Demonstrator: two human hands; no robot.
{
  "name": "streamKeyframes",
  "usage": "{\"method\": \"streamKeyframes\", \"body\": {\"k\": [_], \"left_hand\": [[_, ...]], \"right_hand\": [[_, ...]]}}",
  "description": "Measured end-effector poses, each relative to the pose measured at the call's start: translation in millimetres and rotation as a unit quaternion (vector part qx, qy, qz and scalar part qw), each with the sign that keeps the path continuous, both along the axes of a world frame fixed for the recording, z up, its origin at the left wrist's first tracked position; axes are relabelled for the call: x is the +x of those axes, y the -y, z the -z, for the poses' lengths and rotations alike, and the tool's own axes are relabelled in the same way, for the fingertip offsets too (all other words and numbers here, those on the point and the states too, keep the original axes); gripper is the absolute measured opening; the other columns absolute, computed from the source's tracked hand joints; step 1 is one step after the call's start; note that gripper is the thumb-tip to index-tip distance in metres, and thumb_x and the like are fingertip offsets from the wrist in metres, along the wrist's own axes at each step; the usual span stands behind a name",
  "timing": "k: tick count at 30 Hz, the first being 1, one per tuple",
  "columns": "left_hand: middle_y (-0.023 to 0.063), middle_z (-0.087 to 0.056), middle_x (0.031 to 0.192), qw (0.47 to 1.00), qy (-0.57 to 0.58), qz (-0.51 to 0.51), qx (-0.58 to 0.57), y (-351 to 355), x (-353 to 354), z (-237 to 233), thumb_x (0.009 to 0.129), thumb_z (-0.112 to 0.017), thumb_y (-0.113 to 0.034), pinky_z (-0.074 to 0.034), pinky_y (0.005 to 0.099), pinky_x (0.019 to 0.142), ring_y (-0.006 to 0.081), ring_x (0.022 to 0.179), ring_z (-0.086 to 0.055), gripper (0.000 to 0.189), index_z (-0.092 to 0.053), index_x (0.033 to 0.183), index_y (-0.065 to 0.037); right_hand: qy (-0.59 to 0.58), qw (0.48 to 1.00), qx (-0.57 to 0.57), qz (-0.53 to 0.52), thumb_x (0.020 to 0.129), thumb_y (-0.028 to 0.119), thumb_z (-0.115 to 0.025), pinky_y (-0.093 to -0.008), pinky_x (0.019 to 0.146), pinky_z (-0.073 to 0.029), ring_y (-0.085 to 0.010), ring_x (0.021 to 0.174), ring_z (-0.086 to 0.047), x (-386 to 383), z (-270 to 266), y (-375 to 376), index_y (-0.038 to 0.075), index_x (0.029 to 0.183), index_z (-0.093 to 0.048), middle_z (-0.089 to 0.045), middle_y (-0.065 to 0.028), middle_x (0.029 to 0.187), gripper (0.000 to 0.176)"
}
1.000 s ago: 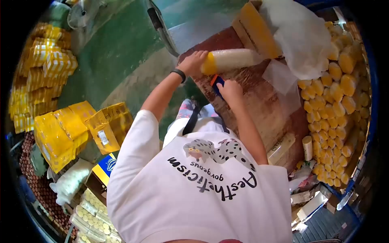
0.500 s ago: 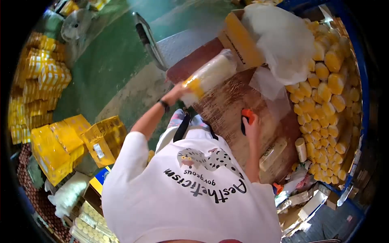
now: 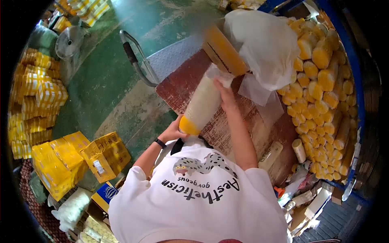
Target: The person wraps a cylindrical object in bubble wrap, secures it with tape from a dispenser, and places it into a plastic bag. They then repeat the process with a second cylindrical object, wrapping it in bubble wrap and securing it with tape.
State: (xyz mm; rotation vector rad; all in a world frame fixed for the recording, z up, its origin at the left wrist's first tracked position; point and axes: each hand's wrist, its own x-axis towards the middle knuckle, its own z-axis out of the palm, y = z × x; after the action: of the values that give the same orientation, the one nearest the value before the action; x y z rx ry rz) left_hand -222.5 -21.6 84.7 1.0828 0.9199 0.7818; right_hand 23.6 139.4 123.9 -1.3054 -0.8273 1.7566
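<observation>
A long plastic-wrapped roll [image 3: 201, 102], whitish with a yellow band at its near end, is held at a slant between both my hands. My left hand [image 3: 174, 130], with a black band at the wrist, is closed around the yellow end. My right hand [image 3: 225, 95] grips the loose clear plastic at the far end, its fingers partly hidden by the wrap. Under the roll lies a worn reddish board [image 3: 221, 133]. Just beyond the far end stands a yellow and brown carton [image 3: 227, 50].
Yellow-ended rolls [image 3: 320, 101] are stacked at the right inside a blue frame. A white plastic bag [image 3: 265, 48] lies beside the carton. Yellow taped boxes [image 3: 60, 162] sit at the left. A curved metal handle [image 3: 135, 60] rises by the board, and a small roll [image 3: 299, 150] lies at right.
My right hand has moved from the board to the roll's far end, and the orange and black tool is no longer visible in it. The roll has swung closer to my body.
</observation>
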Motion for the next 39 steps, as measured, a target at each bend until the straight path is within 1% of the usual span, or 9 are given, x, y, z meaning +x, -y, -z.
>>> {"method": "streamKeyframes", "body": {"k": [9, 13, 19, 22, 25, 26, 30, 33, 39], "left_hand": [[0.0166, -0.039, 0.139, 0.957, -0.229, 0.048, 0.173, -62.4, 35.8, -6.9, 0.065, -0.084, -0.025, -0.032, 0.0424, 0.106, 0.0338, 0.129, -0.037, 0.098, -0.026, 0.143, -0.011], [0.0146, -0.028, 0.149, 0.975, 0.011, 0.014, 0.221, -94.7, 23.4, -69.2, 0.067, -0.082, -0.026, -0.026, 0.0414, 0.111, 0.0311, 0.136, -0.029, 0.093, -0.030, 0.142, -0.008], [0.0159, -0.063, 0.107, 0.922, -0.114, -0.028, 0.368, -123.1, 40.1, -120.5, 0.075, -0.070, -0.009, -0.049, 0.0368, 0.079, 0.0311, 0.095, -0.061, 0.033, -0.063, 0.106, -0.001], [0.0139, -0.065, 0.083, 0.933, -0.080, -0.123, 0.328, -90.5, 50.6, -157.1, 0.078, -0.065, -0.004, -0.048, 0.0344, 0.064, 0.0296, 0.073, -0.062, 0.013, -0.066, 0.090, 0.001], [0.0148, -0.063, 0.081, 0.913, -0.026, -0.130, 0.386, -72.2, 55.2, -167.6, 0.078, -0.064, -0.002, -0.047, 0.0319, 0.063, 0.0299, 0.072, -0.060, 0.012, -0.065, 0.090, 0.002], [0.0123, -0.064, 0.081, 0.904, -0.042, -0.137, 0.402, -73.5, 54.7, -165.6, 0.083, -0.061, -0.003, -0.047, 0.0296, 0.065, 0.0229, 0.072, -0.060, 0.010, -0.064, 0.090, 0.002], [0.0030, -0.063, 0.084, 0.969, 0.003, -0.212, 0.127, -71.5, 47.0, -135.1, 0.092, -0.054, -0.013, -0.048, 0.0290, 0.074, 0.0109, 0.078, -0.057, 0.017, -0.061, 0.089, 0.002], [0.0032, -0.062, 0.085, 0.934, 0.129, -0.301, 0.144, -68.3, 30.1, -103.4, 0.095, -0.052, -0.016, -0.048, 0.0288, 0.078, 0.0109, 0.082, -0.056, 0.020, -0.059, 0.085, 0.000], [0.0074, -0.064, 0.091, 0.881, 0.339, -0.326, -0.043, -63.0, -15.5, -70.0, 0.097, -0.049, -0.035, -0.049, 0.0374, 0.088, 0.0188, 0.086, -0.062, 0.032, -0.060, 0.096, -0.005]], "right_hand": [[0.197, 0.955, 0.093, 0.202, 0.091, 0.029, -0.061, -0.0289, 0.087, -0.044, -0.0182, 0.094, -0.058, -25.5, -107.7, 84.8, 0.002, 0.101, -0.062, -0.062, -0.0090, 0.103, 0.028], [0.169, 0.938, 0.280, 0.112, 0.095, 0.016, -0.051, -0.0289, 0.086, -0.044, -0.0152, 0.088, -0.057, -20.7, -103.9, 87.6, 0.001, 0.090, -0.061, -0.064, -0.0065, 0.092, 0.018], [0.191, 0.932, 0.285, 0.119, 0.095, 0.018, -0.052, -0.0273, 0.077, -0.045, -0.0135, 0.081, -0.057, -20.7, -103.2, 90.9, 0.002, 0.086, -0.060, -0.063, -0.0044, 0.086, 0.020], [0.156, 0.952, 0.205, 0.165, 0.094, 0.008, -0.048, -0.0352, 0.095, -0.043, -0.0128, 0.079, -0.054, -21.3, -122.5, 120.8, 0.001, 0.082, -0.056, -0.059, -0.0063, 0.083, 0.016], [0.065, 0.906, 0.399, 0.127, 0.094, 0.009, -0.049, -0.0398, 0.097, -0.043, -0.0148, 0.076, -0.054, -14.1, -135.4, 122.2, 0.001, 0.081, -0.056, -0.059, -0.0065, 0.082, 0.017], [0.059, 0.911, 0.395, 0.106, 0.091, 0.009, -0.056, -0.0313, 0.080, -0.047, -0.0187, 0.086, -0.060, -8.7, -133.1, 117.6, -0.002, 0.089, -0.060, -0.065, -0.0085, 0.090, 0.012], [0.104, 0.902, 0.416, -0.041, 0.090, 0.016, -0.061, -0.0398, 0.097, -0.043, -0.0239, 0.104, -0.059, -9.6, -130.0, 98.0, 0.002, 0.102, -0.063, -0.063, -0.0110, 0.108, 0.019], [0.099, 0.937, 0.336, 0.004, 0.083, 0.029, -0.069, -0.0438, 0.102, -0.039, -0.0257, 0.118, -0.049, -6.7, -127.2, 101.7, 0.006, 0.118, -0.056, -0.052, -0.0127, 0.127, 0.044], [0.342, 0.849, 0.322, -0.244, 0.068, 0.030, -0.080, -0.0392, 0.097, -0.040, -0.0272, 0.118, -0.047, -13.4, -33.3, 97.2, 0.008, 0.124, -0.049, -0.047, -0.0096, 0.125, 0.068]]}}
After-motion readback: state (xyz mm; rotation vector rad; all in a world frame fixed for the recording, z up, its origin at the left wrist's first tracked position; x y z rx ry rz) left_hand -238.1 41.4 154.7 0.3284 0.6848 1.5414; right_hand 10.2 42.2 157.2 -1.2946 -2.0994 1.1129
